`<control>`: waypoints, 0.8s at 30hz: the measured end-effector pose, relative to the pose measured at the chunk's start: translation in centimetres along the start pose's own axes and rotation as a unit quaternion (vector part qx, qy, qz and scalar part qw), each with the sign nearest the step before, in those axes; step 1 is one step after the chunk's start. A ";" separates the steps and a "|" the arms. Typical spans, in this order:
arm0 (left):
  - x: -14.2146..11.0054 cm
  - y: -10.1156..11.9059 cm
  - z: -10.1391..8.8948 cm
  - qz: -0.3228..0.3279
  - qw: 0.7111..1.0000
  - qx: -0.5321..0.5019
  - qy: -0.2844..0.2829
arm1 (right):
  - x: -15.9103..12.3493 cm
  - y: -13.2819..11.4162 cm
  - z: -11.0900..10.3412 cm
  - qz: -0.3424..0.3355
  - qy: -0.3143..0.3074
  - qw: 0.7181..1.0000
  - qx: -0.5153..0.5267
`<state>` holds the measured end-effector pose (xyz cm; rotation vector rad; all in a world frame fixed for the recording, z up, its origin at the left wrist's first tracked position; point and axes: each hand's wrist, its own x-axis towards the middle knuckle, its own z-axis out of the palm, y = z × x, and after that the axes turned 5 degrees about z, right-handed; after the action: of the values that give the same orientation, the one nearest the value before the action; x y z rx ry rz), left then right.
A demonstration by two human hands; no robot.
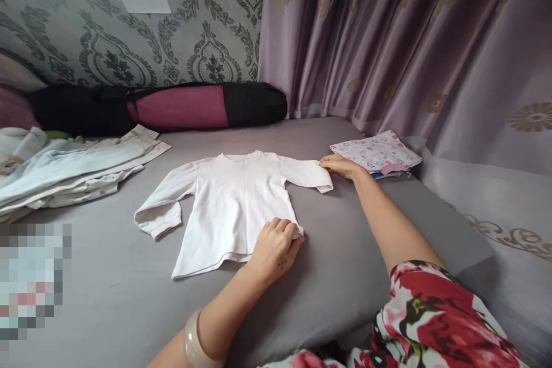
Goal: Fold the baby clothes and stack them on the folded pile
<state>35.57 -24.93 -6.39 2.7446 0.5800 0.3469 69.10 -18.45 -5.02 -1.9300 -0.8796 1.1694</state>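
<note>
A small white long-sleeved shirt (228,207) lies spread flat on the grey bed sheet (112,293). My left hand (276,244) has its fingers curled over the shirt's lower right hem corner, gripping it. My right hand (340,165) pinches the cuff end of the shirt's right sleeve, which is stretched out sideways. The shirt's left sleeve is bent downward at the elbow.
A folded patterned white-and-pink cloth (375,152) lies right of my right hand. A pile of pale garments (64,169) sits at the left. A black and maroon long bag (172,106) lies against the patterned wall. Mauve curtains (409,40) hang along the right.
</note>
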 end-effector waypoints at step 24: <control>-0.2 0.0 1.0 0.055 0.998 0.013 0.005 | 0.3 -5.4 7.8 -0.152 0.147 0.855 -0.473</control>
<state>35.67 -25.30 -7.37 2.8088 0.4395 0.3811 61.08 -13.72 -3.28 -2.4684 -1.7070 0.1880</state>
